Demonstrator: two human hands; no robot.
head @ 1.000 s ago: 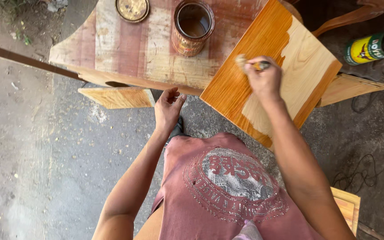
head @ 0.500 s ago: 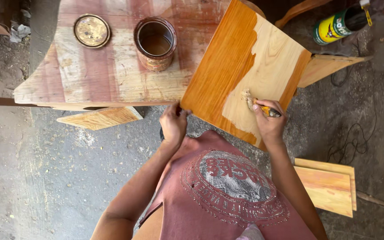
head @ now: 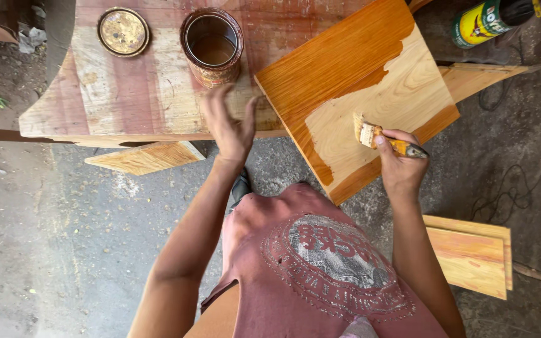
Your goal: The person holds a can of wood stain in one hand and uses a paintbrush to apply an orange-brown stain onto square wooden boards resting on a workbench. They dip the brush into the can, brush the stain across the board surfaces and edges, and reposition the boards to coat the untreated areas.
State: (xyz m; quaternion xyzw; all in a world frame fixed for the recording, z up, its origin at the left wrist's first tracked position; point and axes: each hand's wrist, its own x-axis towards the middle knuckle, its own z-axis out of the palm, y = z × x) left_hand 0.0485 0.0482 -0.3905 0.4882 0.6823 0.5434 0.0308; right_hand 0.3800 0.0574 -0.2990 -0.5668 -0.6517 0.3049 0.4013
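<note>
A square wooden board (head: 370, 94) lies tilted on the stained workbench (head: 126, 94); most of it is coated orange, with a pale bare patch near its lower middle. My right hand (head: 399, 163) grips a small paintbrush (head: 377, 134), its bristles resting on the bare patch. My left hand (head: 230, 128) is blurred, fingers spread, hovering over the bench edge just left of the board and below an open tin of brown finish (head: 212, 45).
The tin's round lid (head: 123, 31) lies on the bench at the left. A yellow and green can (head: 486, 19) sits at the top right. Coated boards (head: 471, 256) lie on the concrete floor at the right; a plank (head: 145, 156) juts out under the bench.
My right hand has drawn the brush down the board to its lower part. My left hand has let go of the board's left corner and risen toward the tin.
</note>
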